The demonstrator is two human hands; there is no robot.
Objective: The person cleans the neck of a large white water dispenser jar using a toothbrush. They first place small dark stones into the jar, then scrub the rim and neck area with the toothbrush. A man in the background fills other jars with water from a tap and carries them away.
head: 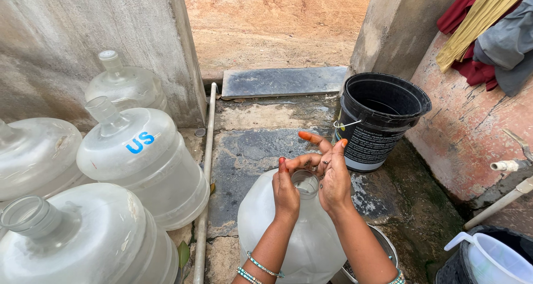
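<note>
A large clear plastic water jug (288,234) stands upright in front of me on wet stone paving. My left hand (285,189) rests at the left side of its open neck, fingers curled toward the mouth. My right hand (333,176) sits at the right of the neck, fingers spread and touching the left hand's fingertips over the opening. Both hands have orange-stained fingertips, and bangles circle both wrists. Neither hand clearly grips the jug; whether they touch the rim is partly hidden.
Several more clear jugs (141,162) stand at the left by a concrete wall (66,45). A black bucket (383,117) sits beyond my hands. A white pipe (205,167) runs along the ground. A metal bowl (383,245), a white jug (494,259) and hanging cloths (488,29) are at the right.
</note>
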